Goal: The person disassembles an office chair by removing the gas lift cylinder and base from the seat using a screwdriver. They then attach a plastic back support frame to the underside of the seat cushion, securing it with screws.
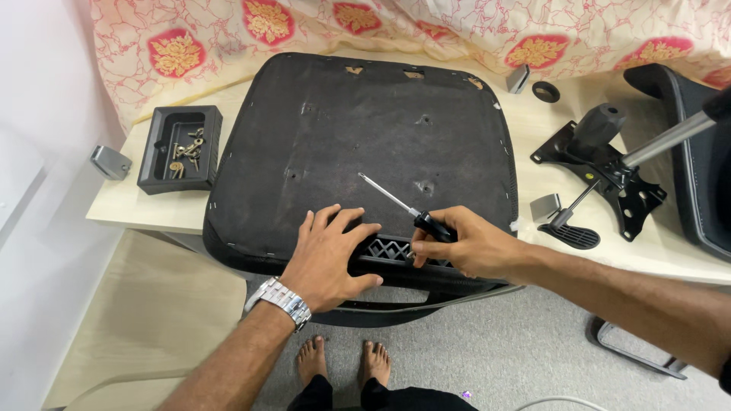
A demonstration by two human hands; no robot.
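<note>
On the table (152,209), right hand (464,247) grips screwdriver (407,209); left hand (331,259) lies flat on seat (358,129).

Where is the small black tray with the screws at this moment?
The black tray sits at the left of the head view, on the table, just left of the upturned seat.

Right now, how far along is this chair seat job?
Early. Done: seat lies upside down on the table, screws sorted in a tray. In hand: right hand holds a screwdriver, left hand steadies the seat. Left: tilt mechanism sits unattached.
</note>
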